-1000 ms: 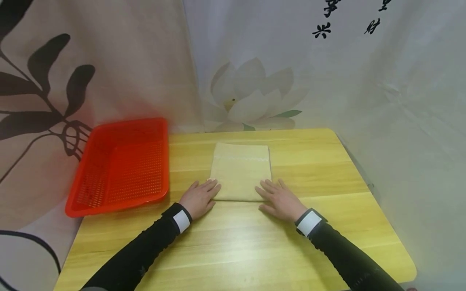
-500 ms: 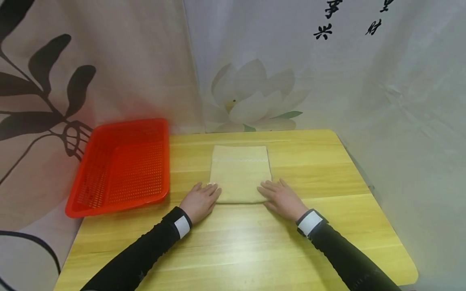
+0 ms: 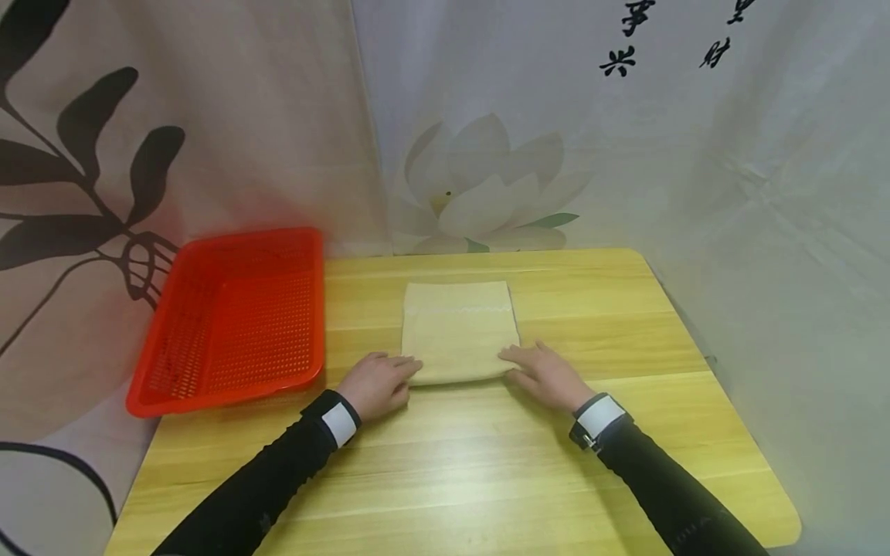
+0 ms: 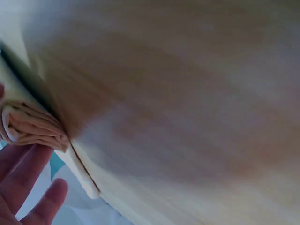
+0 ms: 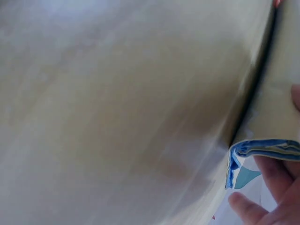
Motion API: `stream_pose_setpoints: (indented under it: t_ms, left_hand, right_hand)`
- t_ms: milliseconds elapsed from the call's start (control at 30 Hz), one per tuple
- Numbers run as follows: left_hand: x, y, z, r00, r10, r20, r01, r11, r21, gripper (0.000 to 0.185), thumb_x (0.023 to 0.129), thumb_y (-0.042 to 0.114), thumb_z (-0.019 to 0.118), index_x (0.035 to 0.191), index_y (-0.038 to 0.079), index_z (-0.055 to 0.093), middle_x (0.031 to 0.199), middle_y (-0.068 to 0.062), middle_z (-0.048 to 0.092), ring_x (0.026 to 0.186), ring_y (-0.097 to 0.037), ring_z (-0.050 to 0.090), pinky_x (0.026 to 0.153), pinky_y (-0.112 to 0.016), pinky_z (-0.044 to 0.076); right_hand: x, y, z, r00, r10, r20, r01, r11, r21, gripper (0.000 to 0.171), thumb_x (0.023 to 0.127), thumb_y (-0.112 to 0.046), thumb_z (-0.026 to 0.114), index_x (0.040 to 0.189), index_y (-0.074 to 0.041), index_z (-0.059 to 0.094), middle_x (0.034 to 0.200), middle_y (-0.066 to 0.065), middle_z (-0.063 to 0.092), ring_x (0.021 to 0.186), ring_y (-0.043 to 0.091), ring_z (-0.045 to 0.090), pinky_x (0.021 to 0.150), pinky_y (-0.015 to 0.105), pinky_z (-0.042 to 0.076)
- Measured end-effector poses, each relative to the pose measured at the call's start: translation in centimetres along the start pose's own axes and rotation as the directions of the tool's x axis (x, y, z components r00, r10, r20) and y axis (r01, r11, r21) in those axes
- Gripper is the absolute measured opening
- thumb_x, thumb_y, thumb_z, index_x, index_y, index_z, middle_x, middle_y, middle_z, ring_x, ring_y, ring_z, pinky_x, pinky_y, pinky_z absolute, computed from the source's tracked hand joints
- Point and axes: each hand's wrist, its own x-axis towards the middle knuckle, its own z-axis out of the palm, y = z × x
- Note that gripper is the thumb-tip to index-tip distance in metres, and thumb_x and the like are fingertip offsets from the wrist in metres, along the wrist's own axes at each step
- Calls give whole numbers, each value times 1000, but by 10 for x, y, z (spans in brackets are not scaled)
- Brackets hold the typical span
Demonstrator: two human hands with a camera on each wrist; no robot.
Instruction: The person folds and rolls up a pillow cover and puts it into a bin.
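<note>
A folded pale yellow cloth lies on the wooden table, a faint stitched line across its far part. My left hand pinches its near left corner, and my right hand pinches the near right one. Rolled, stacked layers of the cloth show at the left end in the left wrist view, with fingers beneath them. In the right wrist view the cloth's end has blue inner layers between fingertips above and below. A dark gap runs under the near edge, which is slightly raised.
A red perforated plastic basket stands at the left of the table. Behind it hangs a pale curtain with printed leaves, a lotus and black characters. A black cable curves at the lower left.
Both hands went from lying flat on the cloth's near corners to pinching them. The near edge has lifted slightly. The basket has stayed put.
</note>
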Motion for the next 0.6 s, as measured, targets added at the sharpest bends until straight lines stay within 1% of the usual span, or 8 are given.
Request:
stream_pose_setpoints:
  t_ms: [100, 233, 333, 467, 533, 600]
  left_hand:
    - [-3, 0, 0, 1000, 8, -21, -8, 1000, -12, 48, 96, 25, 77, 140, 8, 69, 136, -12, 73, 122, -30, 71, 109, -55, 52]
    - [-7, 0, 0, 998, 7, -68, -11, 999, -48, 49, 94, 26, 82, 139, 8, 70, 133, -12, 74, 119, -31, 73, 107, -55, 54]
    - [-7, 0, 1, 994, -24, -102, 12, 993, -117, 45, 95, 24, 81, 136, 8, 71, 128, -11, 76, 114, -31, 74, 104, -52, 57]
    - [-6, -1, 3, 988, -88, -124, 60, 975, -214, 39, 97, 21, 79, 134, 10, 73, 122, -9, 79, 106, -27, 77, 97, -47, 61]
    - [-5, -2, 4, 986, -108, -127, 76, 969, -236, 36, 98, 20, 77, 133, 10, 74, 120, -9, 79, 104, -25, 77, 94, -46, 62]
    - [-3, -3, 4, 984, -123, -126, 88, 964, -252, 35, 99, 19, 76, 132, 10, 74, 119, -9, 80, 101, -24, 78, 92, -46, 63]
  right_hand:
    - [3, 3, -2, 1000, 13, 13, -13, 999, 41, 45, 108, -31, 65, 147, -10, 64, 150, 13, 63, 139, 36, 60, 127, 65, 24]
    - [7, 6, -5, 999, 29, 13, -30, 999, 38, 42, 110, -33, 61, 144, -11, 67, 142, 11, 69, 132, 34, 66, 127, 64, 26]
    - [11, 6, -8, 998, 62, 16, -62, 997, 48, 42, 111, -37, 59, 142, -12, 69, 137, 10, 72, 128, 33, 69, 127, 63, 25]
    - [12, 1, -11, 996, 92, 22, -93, 993, 74, 43, 111, -39, 58, 142, -11, 68, 137, 10, 72, 130, 34, 67, 128, 62, 24]
    - [10, -2, -11, 997, 78, 1, -78, 995, 55, 44, 110, -37, 59, 143, -9, 67, 140, 11, 71, 132, 34, 66, 128, 61, 26]
    - [6, -6, -11, 998, 39, -42, -38, 999, 18, 45, 108, -33, 64, 145, -7, 65, 142, 14, 69, 133, 36, 65, 126, 61, 29]
